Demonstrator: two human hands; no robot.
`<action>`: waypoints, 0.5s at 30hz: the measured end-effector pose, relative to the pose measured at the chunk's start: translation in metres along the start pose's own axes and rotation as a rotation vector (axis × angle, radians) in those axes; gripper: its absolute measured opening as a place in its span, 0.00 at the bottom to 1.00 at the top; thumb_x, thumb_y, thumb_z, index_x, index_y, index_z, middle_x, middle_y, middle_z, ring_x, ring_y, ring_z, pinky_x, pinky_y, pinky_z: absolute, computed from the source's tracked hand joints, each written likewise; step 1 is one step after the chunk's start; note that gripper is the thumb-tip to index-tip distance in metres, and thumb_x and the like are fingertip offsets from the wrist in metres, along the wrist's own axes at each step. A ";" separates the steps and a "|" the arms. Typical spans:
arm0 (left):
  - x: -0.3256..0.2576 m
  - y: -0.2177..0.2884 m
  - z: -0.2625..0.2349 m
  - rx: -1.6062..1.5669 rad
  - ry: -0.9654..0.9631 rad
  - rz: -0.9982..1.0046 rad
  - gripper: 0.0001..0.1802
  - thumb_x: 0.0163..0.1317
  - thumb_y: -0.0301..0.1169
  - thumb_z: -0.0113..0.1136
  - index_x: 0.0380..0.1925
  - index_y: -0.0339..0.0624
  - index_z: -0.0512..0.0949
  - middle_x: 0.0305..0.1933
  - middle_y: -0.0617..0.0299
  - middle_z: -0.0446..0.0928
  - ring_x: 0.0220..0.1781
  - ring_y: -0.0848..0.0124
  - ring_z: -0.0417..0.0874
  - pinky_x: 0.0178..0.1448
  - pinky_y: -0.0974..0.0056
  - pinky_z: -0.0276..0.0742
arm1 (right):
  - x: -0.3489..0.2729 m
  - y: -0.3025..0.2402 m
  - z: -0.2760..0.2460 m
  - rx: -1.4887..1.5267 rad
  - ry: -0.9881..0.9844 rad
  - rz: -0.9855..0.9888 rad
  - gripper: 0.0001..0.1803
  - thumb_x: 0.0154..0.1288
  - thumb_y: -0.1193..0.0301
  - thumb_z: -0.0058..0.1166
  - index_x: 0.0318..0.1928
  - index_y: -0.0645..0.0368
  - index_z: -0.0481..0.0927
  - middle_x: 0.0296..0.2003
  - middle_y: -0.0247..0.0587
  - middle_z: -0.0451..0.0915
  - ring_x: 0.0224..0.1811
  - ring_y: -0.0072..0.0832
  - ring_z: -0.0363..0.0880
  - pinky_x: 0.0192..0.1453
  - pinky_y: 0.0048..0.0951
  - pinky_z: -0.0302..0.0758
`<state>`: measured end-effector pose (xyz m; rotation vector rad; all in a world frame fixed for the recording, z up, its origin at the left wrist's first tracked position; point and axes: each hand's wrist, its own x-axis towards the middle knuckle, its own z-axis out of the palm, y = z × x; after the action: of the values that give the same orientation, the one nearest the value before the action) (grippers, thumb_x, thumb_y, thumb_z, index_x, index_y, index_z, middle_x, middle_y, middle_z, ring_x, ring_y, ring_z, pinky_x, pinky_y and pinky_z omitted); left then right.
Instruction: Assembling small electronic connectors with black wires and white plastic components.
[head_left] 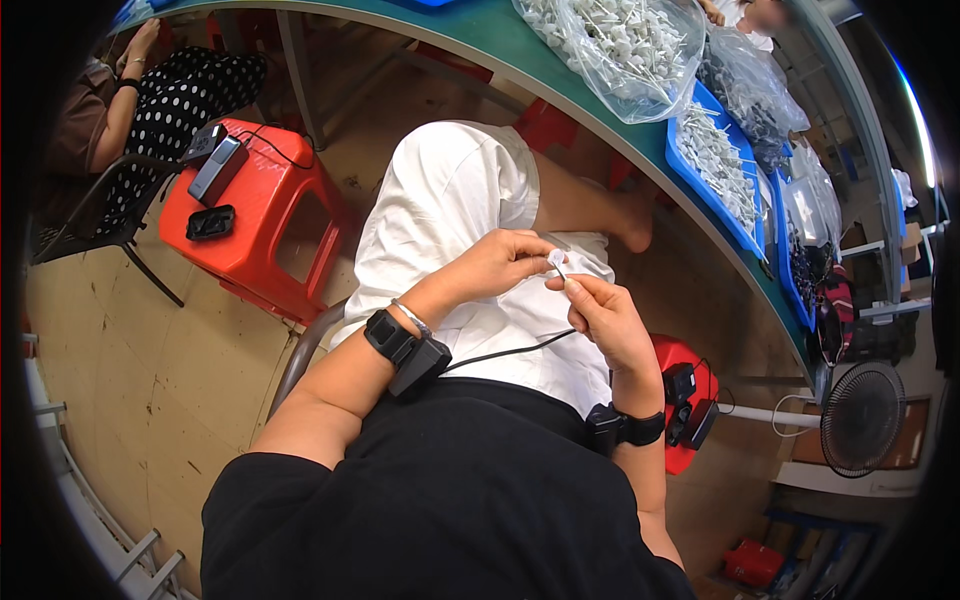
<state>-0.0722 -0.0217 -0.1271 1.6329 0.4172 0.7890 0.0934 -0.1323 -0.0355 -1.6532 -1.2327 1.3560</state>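
Above my lap, both hands meet at a small part. My left hand (pixel 505 262) is closed in a pinch at a small white plastic piece (pixel 557 258) with a rounded head. From this piece a thin dark stem (pixel 563 275) runs down to my right hand (pixel 605 308), whose thumb and forefinger are pinched on it. Whether white piece and stem are one part or two I cannot tell. A black cable (pixel 510 352) lies across my white trousers, below my hands. Each of my wrists carries a black strapped device.
On the green table (pixel 655 140) stand a bag of white plastic pieces (pixel 630 45) and a blue tray (pixel 745 225) of similar pieces. At left is a red stool (pixel 235 250) with small devices on it, beside a seated person. A fan (pixel 862 420) stands at right.
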 end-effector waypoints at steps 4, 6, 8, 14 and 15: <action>0.000 0.001 0.000 0.001 0.006 -0.005 0.13 0.69 0.29 0.60 0.50 0.37 0.83 0.37 0.62 0.79 0.38 0.74 0.78 0.44 0.68 0.73 | 0.003 0.008 -0.002 0.018 0.004 -0.039 0.16 0.78 0.67 0.49 0.52 0.66 0.83 0.19 0.21 0.63 0.22 0.12 0.57 0.26 0.19 0.55; 0.001 0.001 0.001 -0.003 0.009 0.000 0.13 0.69 0.29 0.60 0.50 0.37 0.83 0.37 0.62 0.79 0.38 0.74 0.78 0.44 0.68 0.73 | 0.004 0.013 -0.002 0.023 0.018 -0.060 0.15 0.77 0.68 0.50 0.52 0.66 0.83 0.19 0.20 0.62 0.21 0.12 0.56 0.25 0.19 0.54; 0.001 0.001 0.002 -0.007 0.012 0.005 0.13 0.69 0.28 0.60 0.50 0.37 0.84 0.37 0.62 0.79 0.38 0.74 0.78 0.44 0.68 0.73 | 0.005 0.015 -0.002 0.027 0.031 -0.081 0.15 0.77 0.68 0.51 0.51 0.66 0.83 0.19 0.20 0.61 0.21 0.12 0.55 0.25 0.19 0.53; 0.001 0.003 0.003 -0.039 0.021 0.001 0.12 0.68 0.27 0.60 0.50 0.37 0.84 0.37 0.62 0.80 0.39 0.75 0.78 0.44 0.69 0.74 | 0.002 0.014 0.006 -0.294 0.217 -0.252 0.12 0.73 0.70 0.55 0.51 0.61 0.84 0.23 0.32 0.81 0.19 0.19 0.69 0.26 0.23 0.66; 0.001 0.002 0.003 -0.048 0.021 -0.007 0.12 0.68 0.27 0.60 0.50 0.37 0.84 0.37 0.62 0.80 0.39 0.75 0.78 0.44 0.69 0.73 | 0.001 0.012 0.008 -0.457 0.305 -0.342 0.11 0.72 0.70 0.57 0.50 0.59 0.85 0.28 0.37 0.84 0.20 0.24 0.74 0.27 0.25 0.70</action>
<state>-0.0698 -0.0239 -0.1246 1.5789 0.4156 0.8054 0.0889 -0.1361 -0.0488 -1.7590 -1.6226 0.6155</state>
